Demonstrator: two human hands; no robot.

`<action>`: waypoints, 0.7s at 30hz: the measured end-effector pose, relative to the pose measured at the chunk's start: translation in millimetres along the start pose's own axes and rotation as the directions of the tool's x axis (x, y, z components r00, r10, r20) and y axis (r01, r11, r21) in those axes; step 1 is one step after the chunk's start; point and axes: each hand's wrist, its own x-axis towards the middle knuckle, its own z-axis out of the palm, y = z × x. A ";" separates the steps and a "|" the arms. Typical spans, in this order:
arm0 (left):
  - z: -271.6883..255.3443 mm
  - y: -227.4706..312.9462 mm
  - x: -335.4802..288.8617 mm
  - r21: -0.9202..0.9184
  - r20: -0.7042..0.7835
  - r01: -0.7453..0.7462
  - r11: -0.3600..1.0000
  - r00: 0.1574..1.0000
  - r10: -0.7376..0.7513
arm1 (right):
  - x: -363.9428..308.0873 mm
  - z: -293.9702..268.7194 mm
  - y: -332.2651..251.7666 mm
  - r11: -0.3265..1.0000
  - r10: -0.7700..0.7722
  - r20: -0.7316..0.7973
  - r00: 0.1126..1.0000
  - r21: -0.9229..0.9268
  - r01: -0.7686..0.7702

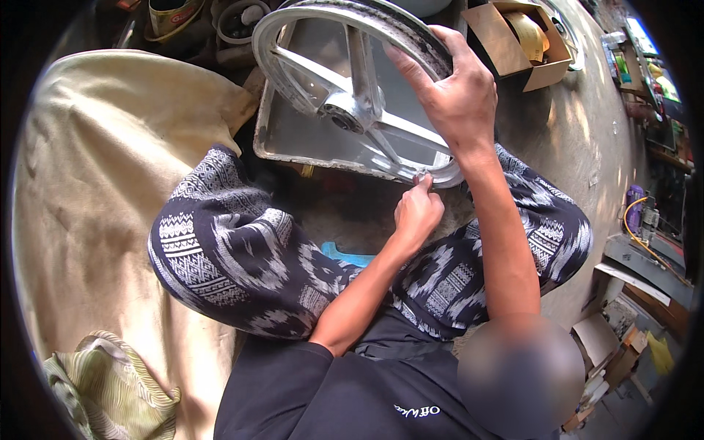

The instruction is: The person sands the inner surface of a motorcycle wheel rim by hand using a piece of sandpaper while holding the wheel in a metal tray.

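Right hand (463, 99) gripping the wheel (350, 114) by its upper right rim, I should brace it firmly while my left hand (419, 213), curled closed, meets the lower rim.

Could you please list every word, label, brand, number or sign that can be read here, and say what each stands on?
I'm not copying wording or brands, only where it stands:
Black fabric shirt: white lettering, clear.
Yellow-and-dark round container, top left: red lettering, partly seen.
Yellow rounded object in the open brown cardboard box: marks too small to read.
Silver-grey metal spoked wheel: no readable text.
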 end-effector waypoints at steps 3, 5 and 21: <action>-6.9 14.2 -5.5 -0.075 0.061 -0.052 0.996 0.997 0.056 | 2.5 -1.5 1.2 1.000 -0.004 0.002 1.000 0.021 0.004; -10.5 18.0 -6.4 -0.054 0.054 -0.027 0.998 0.998 0.030 | 0.0 0.2 -0.1 1.000 -0.023 0.002 1.000 -0.011 0.023; -10.8 10.9 -7.9 -0.044 -0.090 -0.097 0.994 0.992 0.092 | 9.0 8.7 -20.9 0.997 -0.053 -0.004 0.999 -0.063 0.052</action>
